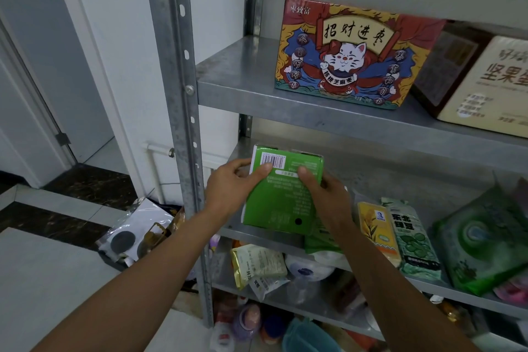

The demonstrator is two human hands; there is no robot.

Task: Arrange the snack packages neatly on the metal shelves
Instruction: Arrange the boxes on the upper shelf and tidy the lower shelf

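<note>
I hold a green box (pixel 281 197) with a barcode on its back at the left end of the middle metal shelf (pixel 257 233). My left hand (pixel 231 186) grips its left edge, thumb on the barcode. My right hand (pixel 325 191) grips its right side, thumb on the face. The box tilts back, its lower edge at the shelf's front lip. To its right lie a yellow packet (pixel 375 226), a green bean bag (pixel 414 243) and a large green pouch (pixel 483 240).
On the upper shelf (pixel 237 77) stands a colourful cat-print box (pixel 351 54) beside a beige nut box (pixel 483 80). Lower shelves hold several packets and bottles. A steel upright (pixel 183 94) stands left of my hands. Bags lie on the tiled floor (pixel 43 266).
</note>
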